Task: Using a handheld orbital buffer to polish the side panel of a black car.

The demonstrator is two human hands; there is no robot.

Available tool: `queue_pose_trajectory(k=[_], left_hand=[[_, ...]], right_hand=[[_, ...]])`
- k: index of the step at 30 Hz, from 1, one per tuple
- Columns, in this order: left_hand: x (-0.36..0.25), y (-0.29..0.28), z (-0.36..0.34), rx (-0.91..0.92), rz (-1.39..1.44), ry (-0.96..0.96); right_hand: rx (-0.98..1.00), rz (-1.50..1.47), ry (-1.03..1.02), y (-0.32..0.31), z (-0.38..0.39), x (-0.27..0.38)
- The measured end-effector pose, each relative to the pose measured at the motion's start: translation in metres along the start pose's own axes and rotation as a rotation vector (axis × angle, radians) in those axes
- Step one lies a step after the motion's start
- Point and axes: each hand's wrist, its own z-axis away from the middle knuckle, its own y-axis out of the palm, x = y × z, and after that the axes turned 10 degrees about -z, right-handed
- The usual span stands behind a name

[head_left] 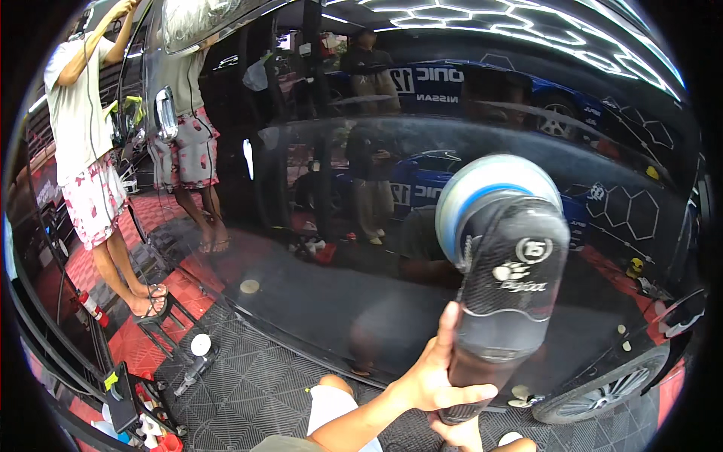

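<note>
A black cordless polisher (512, 279) has its white foam pad (489, 169) with a blue backing against a glossy black car door (331, 226), upper right of my hands. My left hand (437, 377) is closed round the polisher's body, thumb out along its lower part. My right hand (456, 429) grips the bottom of the handle below it, partly hidden behind the tool. A pale haze shows on the paint near the pad, and the door mirrors a blue car, lights and figures.
A person (90, 135) stands on a black step stool (162, 328) at the left, arms raised. A second polisher (188, 377) lies on the mat (248, 377), beside a cart (139, 399) of bottles. A fire extinguisher (92, 307) stands behind. The car's wheel (595, 392) is lower right.
</note>
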Motion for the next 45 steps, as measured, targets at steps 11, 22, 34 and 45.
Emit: queue_pose_trajectory(k=[11,22,34,45], left_hand=[[0.007,0.103,-0.020,-0.020,0.068,0.064],[0.009,0.171,-0.054,0.080,0.047,0.209],[0.006,0.231,-0.077,0.030,0.107,0.286],[0.000,0.268,-0.089,0.208,0.209,0.102]], right_hand=[[-0.072,0.214,-0.040,-0.093,0.043,0.037],[-0.132,0.367,0.006,-0.170,0.077,0.031],[-0.020,-0.039,-0.016,-0.210,0.093,0.067],[-0.036,-0.007,-0.082,-0.228,0.096,0.089]])
